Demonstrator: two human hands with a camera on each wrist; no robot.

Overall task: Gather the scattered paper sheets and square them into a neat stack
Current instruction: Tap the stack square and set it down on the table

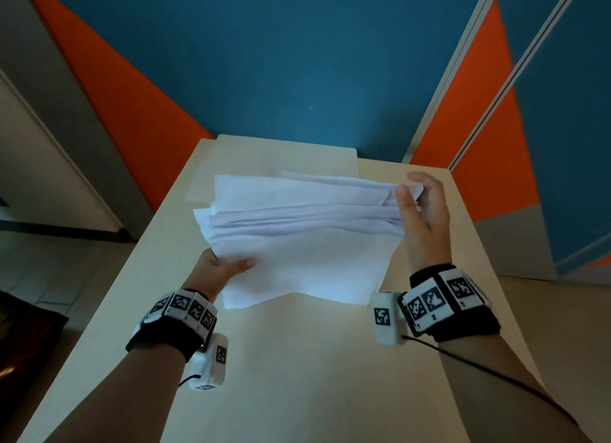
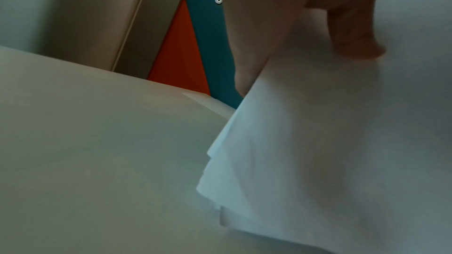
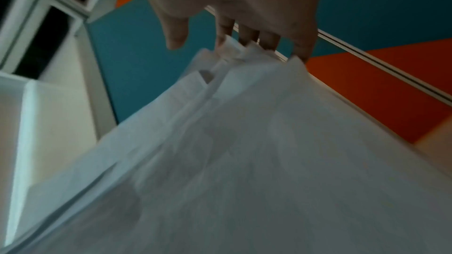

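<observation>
A loose bundle of white paper sheets (image 1: 297, 231) is held above the pale table (image 1: 297, 360), its edges fanned and uneven. My left hand (image 1: 224, 267) pinches the bundle's near left corner, thumb on top and fingers underneath. In the left wrist view the thumb presses on the paper sheets (image 2: 330, 142). My right hand (image 1: 423, 211) stands at the bundle's right edge, with straight fingers against the sheet ends. The right wrist view shows those fingertips (image 3: 249, 36) touching the ragged ends of the paper sheets (image 3: 244, 142).
A cream folder or board (image 1: 284, 155) lies flat at the table's far end under the bundle. Blue and orange wall panels (image 1: 297, 62) rise just behind the table. Floor drops away on both sides.
</observation>
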